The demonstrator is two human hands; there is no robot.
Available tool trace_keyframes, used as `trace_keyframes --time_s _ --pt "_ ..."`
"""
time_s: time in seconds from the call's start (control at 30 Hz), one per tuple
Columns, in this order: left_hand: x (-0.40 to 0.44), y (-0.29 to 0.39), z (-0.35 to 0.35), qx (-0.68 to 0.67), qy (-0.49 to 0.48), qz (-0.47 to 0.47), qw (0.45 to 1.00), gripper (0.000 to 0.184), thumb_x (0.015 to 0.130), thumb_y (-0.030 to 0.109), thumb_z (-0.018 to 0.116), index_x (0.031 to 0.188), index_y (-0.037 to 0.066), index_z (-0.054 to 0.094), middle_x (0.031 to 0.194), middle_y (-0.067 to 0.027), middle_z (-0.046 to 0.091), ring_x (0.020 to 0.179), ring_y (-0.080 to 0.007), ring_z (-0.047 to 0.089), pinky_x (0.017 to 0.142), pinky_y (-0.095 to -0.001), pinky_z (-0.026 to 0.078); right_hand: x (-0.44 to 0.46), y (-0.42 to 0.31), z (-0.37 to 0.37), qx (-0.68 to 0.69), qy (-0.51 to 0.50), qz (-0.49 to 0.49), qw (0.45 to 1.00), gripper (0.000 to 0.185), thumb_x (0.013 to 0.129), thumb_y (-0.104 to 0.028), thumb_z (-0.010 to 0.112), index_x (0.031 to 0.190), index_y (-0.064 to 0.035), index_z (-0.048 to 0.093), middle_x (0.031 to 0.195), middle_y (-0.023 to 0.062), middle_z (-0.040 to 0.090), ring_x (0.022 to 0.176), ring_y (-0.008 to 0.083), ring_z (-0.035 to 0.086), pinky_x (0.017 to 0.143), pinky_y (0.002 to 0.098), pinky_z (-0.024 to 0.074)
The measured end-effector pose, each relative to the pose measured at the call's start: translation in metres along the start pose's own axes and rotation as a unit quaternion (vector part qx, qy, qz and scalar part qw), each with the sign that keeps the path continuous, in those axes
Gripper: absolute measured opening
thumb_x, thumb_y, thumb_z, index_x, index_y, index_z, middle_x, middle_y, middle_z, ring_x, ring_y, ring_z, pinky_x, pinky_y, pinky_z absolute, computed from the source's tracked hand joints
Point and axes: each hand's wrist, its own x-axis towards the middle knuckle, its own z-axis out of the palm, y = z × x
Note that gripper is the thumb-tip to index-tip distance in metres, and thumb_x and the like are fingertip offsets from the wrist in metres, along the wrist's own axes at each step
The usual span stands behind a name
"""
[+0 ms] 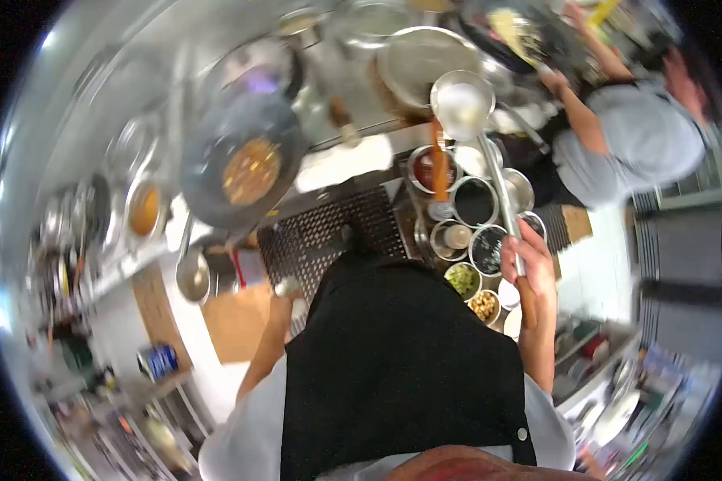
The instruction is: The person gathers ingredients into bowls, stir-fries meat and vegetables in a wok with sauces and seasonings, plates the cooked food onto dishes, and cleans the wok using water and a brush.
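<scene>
A long-handled ladle (501, 188) is gripped near its wooden end by my right hand (535, 276). Its round bowl (463, 106) hangs over the counter's far side, beside a large metal pan (427, 68), with some pale stuff inside. Low on the left, my left hand (278, 311) looks closed around something whitish, too blurred to name. Ahead of that hand a dark wok (205, 172) is tilted towards me, with brownish food (251, 171) in it. Below the ladle handle stand several seasoning pots, among them one of dark liquid (473, 200), with chopped green pieces (461, 278) nearer me.
A co-worker (641, 140) at the right tends another wok (513, 36). On the left are a bowl of orange liquid (145, 210) and a hanging metal ladle (193, 276). A perforated dark mat (329, 232) lies ahead of my apron. Shelves (585, 361) stand at lower right.
</scene>
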Motion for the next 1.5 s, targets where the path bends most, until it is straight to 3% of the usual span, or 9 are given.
trace_keyframes --time_s 0.23,0.47,0.63,0.97,1.2,1.3,1.37,1.4,1.5 --pt "-0.038 0.119 0.002 -0.267 0.104 0.016 0.958 0.024 0.099 0.024 0.066 0.117 0.009 0.065 0.088 -0.0046 0.069 0.072 -0.0172 0.066 0.06 -0.0338 0.056 0.072 0.037 0.138 -0.03 -0.207 0.12 0.971 0.061 0.099 -0.011 0.059 0.156 -0.0047 0.039 0.072 0.0012 0.052 0.048 0.0104 0.049 0.039 0.0252 0.0345" --pt "-0.014 0.203 -0.034 -0.424 0.064 0.008 0.903 0.063 0.1 0.074 0.039 0.108 0.016 0.063 0.085 -0.0033 0.069 0.071 -0.0216 0.067 0.056 -0.0406 0.052 0.159 0.081 0.269 -0.253 -0.312 0.128 0.907 0.061 0.1 -0.011 0.06 0.158 -0.0114 0.039 0.07 -0.001 0.054 0.05 0.0102 0.052 0.044 0.0254 0.0415" --pt "0.061 0.243 -0.045 -0.438 0.088 0.001 0.895 0.014 0.09 0.008 0.067 0.102 0.001 0.062 0.086 -0.0082 0.066 0.073 -0.0226 0.067 0.06 -0.0379 0.053 0.166 0.066 0.342 -0.315 -0.277 0.075 0.905 0.071 0.098 -0.004 0.06 0.163 -0.0135 0.032 0.07 -0.0017 0.052 0.052 0.0083 0.05 0.047 0.0243 0.0415" --pt "0.181 0.367 -0.088 -0.408 0.028 0.123 0.904 0.013 0.088 0.006 0.067 0.099 0.001 0.062 0.087 -0.0105 0.065 0.074 -0.0252 0.066 0.064 -0.041 0.053 0.272 0.131 0.432 -0.443 -0.155 0.026 0.883 0.077 0.095 -0.007 0.065 0.163 -0.0132 0.03 0.066 -0.0024 0.05 0.049 0.0091 0.048 0.044 0.0266 0.0403" --pt "0.277 0.404 -0.098 -0.373 0.006 0.125 0.919 0.016 0.087 0.008 0.068 0.1 -0.001 0.064 0.088 -0.0098 0.067 0.074 -0.0239 0.066 0.067 -0.0388 0.052 0.359 0.144 0.495 -0.442 -0.221 0.035 0.869 0.077 0.094 -0.014 0.066 0.162 -0.006 0.03 0.066 0.0 0.052 0.05 0.0103 0.048 0.048 0.0294 0.0425" --pt "0.28 0.418 -0.101 -0.341 0.027 0.111 0.933 0.016 0.087 0.008 0.067 0.1 -0.001 0.065 0.087 -0.01 0.067 0.074 -0.0239 0.066 0.067 -0.0393 0.052 0.431 0.168 0.49 -0.503 -0.183 0.007 0.845 0.077 0.095 -0.016 0.066 0.161 -0.0056 0.03 0.084 0.0106 0.068 0.069 0.0201 0.066 0.064 0.0347 0.0534" --pt "0.277 0.424 -0.107 -0.343 0.025 0.111 0.932 0.016 0.086 0.008 0.068 0.1 -0.001 0.066 0.087 -0.0101 0.067 0.074 -0.0237 0.066 0.067 -0.0396 0.051 0.47 0.217 0.453 -0.563 -0.101 -0.459 0.68 0.079 0.091 -0.011 0.067 0.162 -0.0094 0.032 0.095 0.0115 0.069 0.065 0.0194 0.062 0.065 0.0341 0.0544" --pt "0.277 0.425 -0.108 -0.348 0.018 0.108 0.931 0.016 0.086 0.008 0.068 0.099 -0.001 0.066 0.087 -0.0103 0.067 0.074 -0.0234 0.065 0.067 -0.0398 0.051 0.447 0.216 0.448 -0.582 -0.087 -0.276 0.76 0.081 0.089 -0.011 0.069 0.161 -0.0063 0.031 0.11 0.0178 0.07 0.072 0.0232 0.066 0.073 0.0356 0.0563" --pt "0.303 0.415 -0.106 -0.339 0.022 0.129 0.932 0.016 0.086 0.009 0.068 0.099 0.0 0.067 0.087 -0.0098 0.068 0.073 -0.0231 0.065 0.066 -0.039 0.051 0.389 0.21 0.436 -0.55 -0.147 -0.153 0.808 0.08 0.091 -0.009 0.067 0.162 -0.0084 0.031 0.094 0.0113 0.068 0.065 0.0174 0.061 0.065 0.033 0.0542"
